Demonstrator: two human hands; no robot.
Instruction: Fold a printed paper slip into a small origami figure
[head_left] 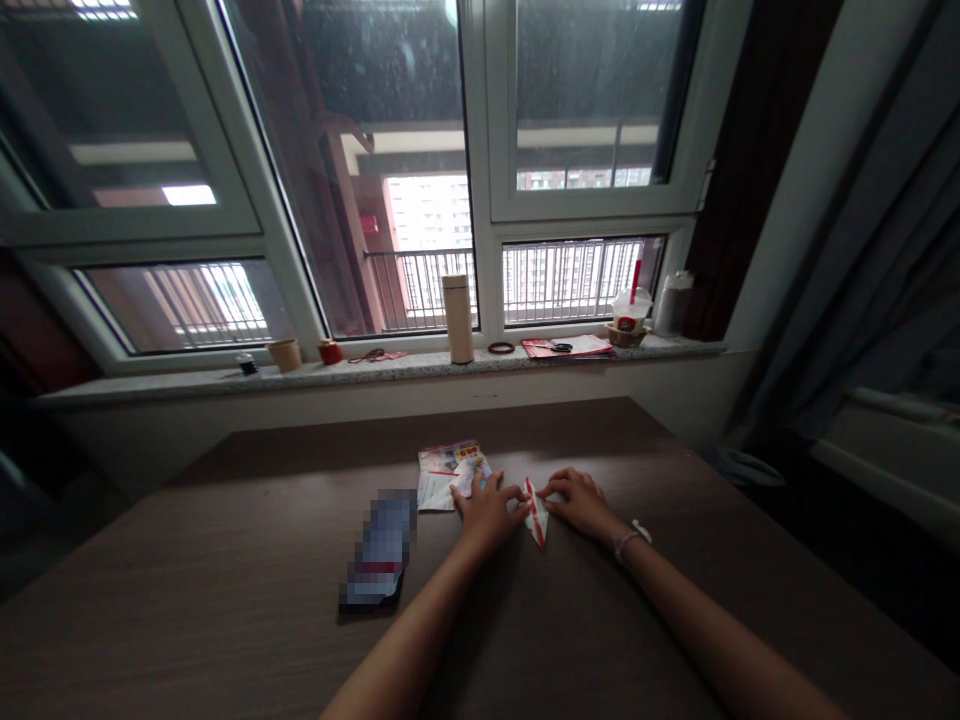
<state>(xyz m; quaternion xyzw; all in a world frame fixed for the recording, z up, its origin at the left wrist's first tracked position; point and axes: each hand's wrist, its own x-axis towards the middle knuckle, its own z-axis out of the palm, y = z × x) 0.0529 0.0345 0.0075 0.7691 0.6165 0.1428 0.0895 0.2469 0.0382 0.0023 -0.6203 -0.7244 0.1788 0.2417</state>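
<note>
A small folded piece of white paper with red stripes (536, 513) stands out on the dark wood-grain table (247, 560), a narrow pointed shape. My left hand (487, 512) holds its left side with the fingertips, and my right hand (577, 502) presses in from the right. Just beyond my left hand lies a printed paper flyer (448, 473) in white, red and yellow. Left of it is a dark rectangular object, pixelated and hard to identify (377, 550), possibly a phone.
A windowsill (390, 370) beyond the table holds a beige tumbler (457, 320), a small tan cup (285, 355), a red cup (329, 352), scissors on red paper (559, 346), and a lidded drink cup with red straw (631, 312). Dark curtains hang at the right.
</note>
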